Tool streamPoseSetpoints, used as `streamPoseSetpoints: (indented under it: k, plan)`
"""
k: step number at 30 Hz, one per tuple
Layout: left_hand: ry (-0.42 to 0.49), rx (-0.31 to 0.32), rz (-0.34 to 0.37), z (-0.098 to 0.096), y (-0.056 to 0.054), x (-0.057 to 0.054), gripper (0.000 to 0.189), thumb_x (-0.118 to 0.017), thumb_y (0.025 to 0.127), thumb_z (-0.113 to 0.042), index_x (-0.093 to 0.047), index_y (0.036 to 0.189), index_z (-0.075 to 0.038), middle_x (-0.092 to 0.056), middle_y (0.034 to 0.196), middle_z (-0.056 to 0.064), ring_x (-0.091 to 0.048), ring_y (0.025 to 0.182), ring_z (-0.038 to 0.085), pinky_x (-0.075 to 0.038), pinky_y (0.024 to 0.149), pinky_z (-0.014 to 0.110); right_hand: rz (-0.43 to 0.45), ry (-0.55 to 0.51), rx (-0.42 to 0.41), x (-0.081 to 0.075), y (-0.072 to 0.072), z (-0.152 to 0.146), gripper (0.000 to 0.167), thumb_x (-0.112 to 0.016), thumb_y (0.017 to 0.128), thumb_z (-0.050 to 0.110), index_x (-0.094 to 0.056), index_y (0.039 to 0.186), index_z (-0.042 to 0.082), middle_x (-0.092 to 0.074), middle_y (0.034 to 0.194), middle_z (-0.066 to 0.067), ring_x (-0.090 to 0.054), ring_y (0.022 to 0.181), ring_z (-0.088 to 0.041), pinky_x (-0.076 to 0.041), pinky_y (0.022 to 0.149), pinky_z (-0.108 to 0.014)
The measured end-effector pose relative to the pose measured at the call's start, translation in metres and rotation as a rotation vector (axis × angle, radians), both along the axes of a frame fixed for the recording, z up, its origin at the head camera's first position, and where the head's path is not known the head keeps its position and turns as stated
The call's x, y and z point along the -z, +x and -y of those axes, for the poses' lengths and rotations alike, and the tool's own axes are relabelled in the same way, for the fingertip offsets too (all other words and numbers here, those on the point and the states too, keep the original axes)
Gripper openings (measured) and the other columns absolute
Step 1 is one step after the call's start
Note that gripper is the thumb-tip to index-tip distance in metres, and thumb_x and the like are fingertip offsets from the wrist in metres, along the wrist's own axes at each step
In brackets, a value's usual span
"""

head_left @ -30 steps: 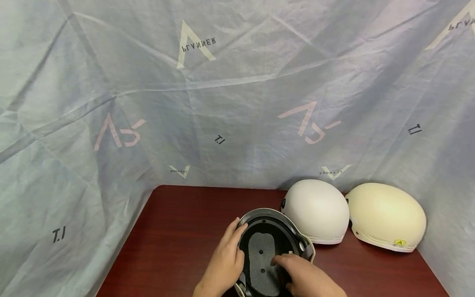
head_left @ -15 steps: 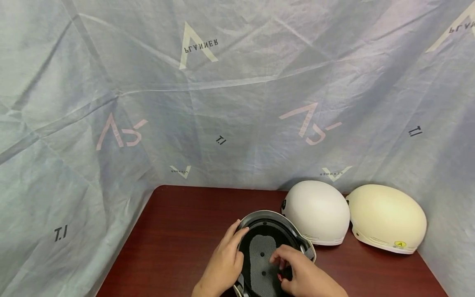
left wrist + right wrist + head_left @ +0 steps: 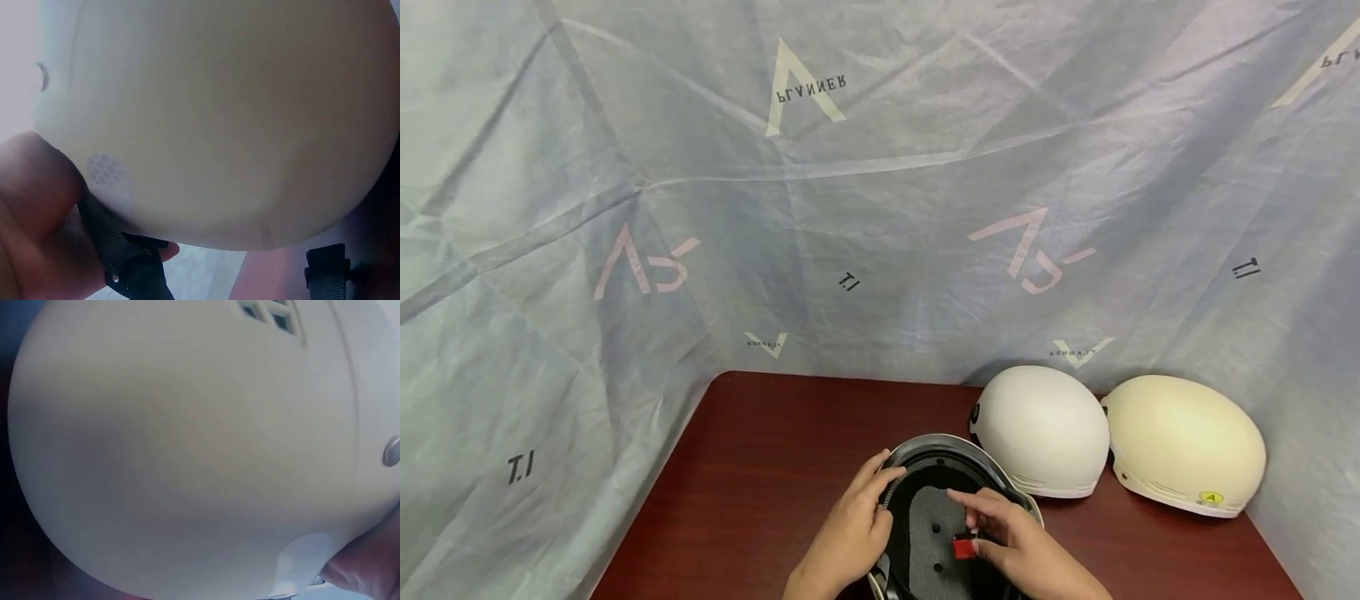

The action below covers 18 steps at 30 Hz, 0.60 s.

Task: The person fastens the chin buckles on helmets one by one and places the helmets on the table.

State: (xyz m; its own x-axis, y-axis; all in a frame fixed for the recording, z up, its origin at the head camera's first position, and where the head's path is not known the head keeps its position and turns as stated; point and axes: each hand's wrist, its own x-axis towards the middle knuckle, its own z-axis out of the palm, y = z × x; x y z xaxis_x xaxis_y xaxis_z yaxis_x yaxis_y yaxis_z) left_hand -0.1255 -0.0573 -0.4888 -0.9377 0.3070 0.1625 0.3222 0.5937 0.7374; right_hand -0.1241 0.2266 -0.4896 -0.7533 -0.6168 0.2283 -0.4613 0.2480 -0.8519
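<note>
An upturned cream helmet shows its black rim and dark lining with a grey mesh pad. My left hand holds its left rim, fingers laid over the edge. Above the inside of the helmet, my right hand pinches a small red buckle piece between thumb and fingers, index finger stretched out. Only the smooth outer shell fills most of the right wrist view. Black straps run beside the left hand in the left wrist view, and a black clip hangs apart from them.
A white helmet stands dome up behind the held one, to the right. Beside it is a cream-yellow helmet with a yellow sticker. The dark red table meets a grey printed cloth at the back and sides.
My right hand has risen from deep in the helmet, bringing the red buckle piece into sight over the lining. The left hand keeps its hold on the rim.
</note>
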Motion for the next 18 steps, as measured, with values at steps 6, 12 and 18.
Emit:
streamPoseSetpoints:
  k: [6,12,18]
  plan:
    - [0.057,-0.028,0.017,0.005,-0.004,0.002,0.052,-0.055,0.11,-0.026,-0.045,0.161,-0.019,-0.04,0.169,0.003,-0.048,0.152,0.03,-0.046,0.117,0.058,0.098,-0.011,0.032,-0.004,-0.003,-0.001,0.04,-0.06,0.106,0.008,-0.064,0.145,0.014,-0.06,0.108,-0.003,-0.054,0.092,-0.002,-0.05,0.074,-0.023]
    - [0.113,-0.133,0.002,0.021,-0.011,-0.002,0.052,-0.048,0.112,-0.045,-0.049,0.158,-0.022,-0.046,0.166,0.004,-0.053,0.146,0.028,-0.044,0.119,0.057,0.08,-0.005,0.05,-0.007,-0.003,0.0,0.026,-0.056,0.11,0.018,-0.069,0.132,0.02,-0.067,0.116,-0.007,-0.064,0.099,-0.009,-0.054,0.082,-0.023]
    - [0.05,-0.255,0.014,0.041,-0.016,-0.007,0.041,-0.054,0.11,-0.041,-0.061,0.146,-0.022,-0.058,0.154,0.002,-0.063,0.134,0.027,-0.052,0.108,0.055,0.149,-0.111,0.02,-0.006,-0.006,0.002,0.023,-0.046,0.113,0.009,-0.06,0.131,0.011,-0.067,0.097,-0.021,-0.065,0.085,-0.024,-0.056,0.075,-0.031]
